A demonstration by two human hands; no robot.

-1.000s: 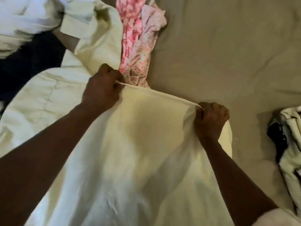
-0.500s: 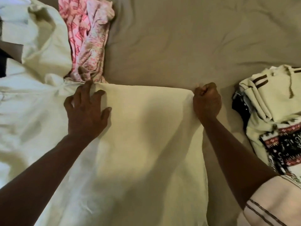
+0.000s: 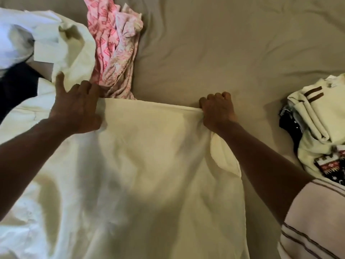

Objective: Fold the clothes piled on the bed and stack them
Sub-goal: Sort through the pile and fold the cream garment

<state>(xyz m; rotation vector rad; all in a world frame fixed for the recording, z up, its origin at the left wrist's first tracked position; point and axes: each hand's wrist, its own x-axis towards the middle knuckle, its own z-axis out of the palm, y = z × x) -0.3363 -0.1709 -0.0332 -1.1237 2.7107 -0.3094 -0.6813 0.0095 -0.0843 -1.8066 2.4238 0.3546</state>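
Cloth under work is a large cream garment (image 3: 149, 165), spread on the bed (image 3: 224, 53) directly in front of the person, its far edge running straight between the two hands and the rest trailing toward the camera. Judged light, limp and thin: it shows soft ripples and shadowed dips across the middle, so it should drape and slide easily over the bedsheet and will not hold a crease without pressing. Best holds look to be the corners and the folded far edge, where the layers bunch enough to pinch; the open middle gives nothing to grip. Left hand (image 3: 76, 107) lies palm down at the left end of that edge, fingers spread and flat, pressing rather than clutching, thumb reaching up toward a crumpled cream piece (image 3: 74, 45) beyond. Right hand (image 3: 217, 111) is curled into a fist at the right end, knuckles up, closed on a gathered bit of the garment's edge. Both forearms reach forward and slightly inward, wrists low near the fabric. Pink patterned garment (image 3: 113, 49) lies unfolded just beyond the far edge, touching it near the left hand. Folded stack (image 3: 321, 118) of cream and dark patterned clothes sits at the right, apart from the cloth.
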